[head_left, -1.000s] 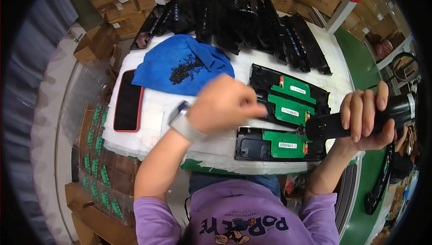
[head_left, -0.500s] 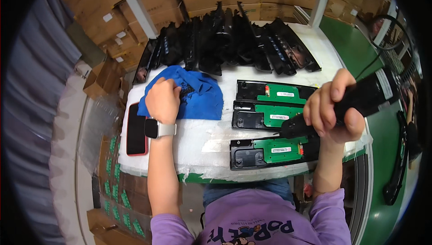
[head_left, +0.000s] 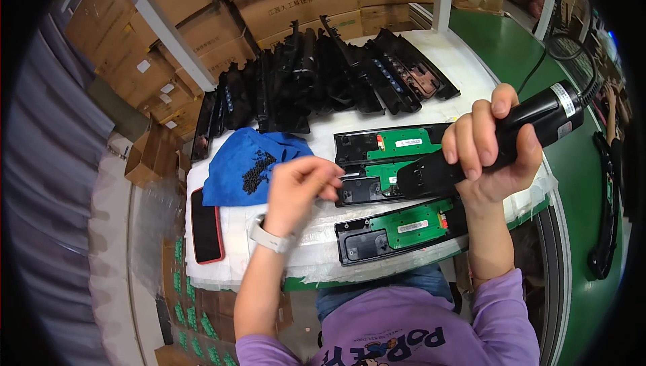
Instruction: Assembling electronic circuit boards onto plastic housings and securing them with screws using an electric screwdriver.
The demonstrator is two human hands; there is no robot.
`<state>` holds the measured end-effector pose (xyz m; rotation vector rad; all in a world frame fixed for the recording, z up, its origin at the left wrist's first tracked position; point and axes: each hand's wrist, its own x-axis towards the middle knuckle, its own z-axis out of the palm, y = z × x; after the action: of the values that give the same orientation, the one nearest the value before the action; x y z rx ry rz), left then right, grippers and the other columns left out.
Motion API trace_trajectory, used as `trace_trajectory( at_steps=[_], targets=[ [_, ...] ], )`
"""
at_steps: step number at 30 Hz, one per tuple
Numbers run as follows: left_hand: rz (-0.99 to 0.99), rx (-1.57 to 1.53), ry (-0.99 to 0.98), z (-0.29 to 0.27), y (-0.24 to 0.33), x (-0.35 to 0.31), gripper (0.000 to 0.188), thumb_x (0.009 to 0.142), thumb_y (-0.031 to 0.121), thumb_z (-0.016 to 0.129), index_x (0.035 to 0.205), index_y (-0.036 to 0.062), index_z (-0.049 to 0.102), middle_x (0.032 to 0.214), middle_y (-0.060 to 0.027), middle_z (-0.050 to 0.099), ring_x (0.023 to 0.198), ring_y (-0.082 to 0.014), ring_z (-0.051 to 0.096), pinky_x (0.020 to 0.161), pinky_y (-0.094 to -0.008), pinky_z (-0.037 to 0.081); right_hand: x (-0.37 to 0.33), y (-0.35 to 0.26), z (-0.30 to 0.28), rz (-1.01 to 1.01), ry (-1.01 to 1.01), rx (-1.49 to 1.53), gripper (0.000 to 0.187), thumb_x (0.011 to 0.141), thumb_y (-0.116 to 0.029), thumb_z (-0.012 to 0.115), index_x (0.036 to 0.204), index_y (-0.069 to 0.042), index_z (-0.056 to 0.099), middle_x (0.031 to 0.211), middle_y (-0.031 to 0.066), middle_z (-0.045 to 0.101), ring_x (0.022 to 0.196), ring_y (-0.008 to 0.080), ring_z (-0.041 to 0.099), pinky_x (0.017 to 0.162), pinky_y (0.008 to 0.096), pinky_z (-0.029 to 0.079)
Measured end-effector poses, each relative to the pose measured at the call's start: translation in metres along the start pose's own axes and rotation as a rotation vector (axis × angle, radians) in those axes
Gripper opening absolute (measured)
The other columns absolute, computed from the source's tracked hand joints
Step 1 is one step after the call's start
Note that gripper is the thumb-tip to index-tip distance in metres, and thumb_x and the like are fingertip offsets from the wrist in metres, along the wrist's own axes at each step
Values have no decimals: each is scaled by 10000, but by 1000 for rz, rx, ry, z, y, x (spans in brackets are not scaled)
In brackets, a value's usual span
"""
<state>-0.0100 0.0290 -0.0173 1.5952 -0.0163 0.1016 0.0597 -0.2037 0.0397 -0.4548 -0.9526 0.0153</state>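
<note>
The right hand [head_left: 494, 147] wraps tight around a black power screwdriver [head_left: 484, 147]; its long body slants down-left, tip over the middle black tray [head_left: 377, 177]; the left hand [head_left: 299, 188], fingers pinched together on something tiny, sits just left of that tip.

Screwdriver tip [head_left: 350, 175] hidden by left fingers [head_left: 323, 176].

Black screwdriver [head_left: 501, 134] – green boards [head_left: 407, 221] in black housings; blue cloth [head_left: 252, 167] – purple sleeves [head_left: 501, 319].
</note>
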Motion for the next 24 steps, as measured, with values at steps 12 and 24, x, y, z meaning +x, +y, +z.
trace_trajectory(
  at_steps=[12, 24],
  targets=[
    [-54, -102, -263, 33, -3, -11, 56, 835, 31, 587, 844, -24, 582, 750, -46, 599, 680, -86, 567, 624, -209, 466, -2, 7, -5, -4, 55, 17, 283, 889, -304, 418, 1003, -46, 436, 582, 23, 449, 424, 133, 431, 544, 323, 414],
    [-42, -107, -191, 36, -7, -13, 75, 778, 5, 652, 816, -12, 589, 724, -21, 604, 633, -49, 553, 572, -173, 446, -3, 9, -2, 28, 10, -21, 268, 870, -278, 440, 981, -35, 419, 578, 35, 455, 405, 137, 425, 505, 313, 426]
  ],
)
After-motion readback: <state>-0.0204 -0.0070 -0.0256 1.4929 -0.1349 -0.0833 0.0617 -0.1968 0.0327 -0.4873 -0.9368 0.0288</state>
